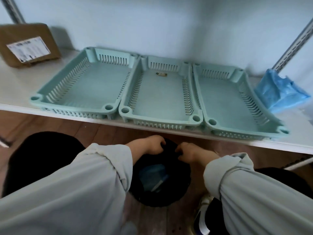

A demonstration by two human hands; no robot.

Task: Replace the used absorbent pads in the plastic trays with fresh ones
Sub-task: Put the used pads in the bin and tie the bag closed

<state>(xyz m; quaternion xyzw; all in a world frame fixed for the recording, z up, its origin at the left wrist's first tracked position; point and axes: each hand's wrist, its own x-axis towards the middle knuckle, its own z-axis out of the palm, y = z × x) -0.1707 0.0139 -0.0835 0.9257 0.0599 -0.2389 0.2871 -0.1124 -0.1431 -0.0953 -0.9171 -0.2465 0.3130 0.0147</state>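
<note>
Your left hand [150, 145] and right hand [189, 152] were down at the far rim of the black bin [162, 197] on the floor, fingers of both curled over the dark liner edge and pinching it. Blue material, probably the used pads [153, 177], lay inside the bin.

Three pale green trays [81, 87] sat side by side, touching, on the white shelf [18, 92], all three bare of pads. The middle one held only a small tan scrap [161, 74] near its back wall.

One blue plastic pack [279, 92], likely the fresh pads, stood just beside the right tray. You should have expected the pads to be light, soft and floppy, so take each by two corners or along one edge and lay it flat. The pack's film looked slippery and crinkly.

One brown cardboard box [28, 44] stood at the shelf's left end, well apart from the trays.
</note>
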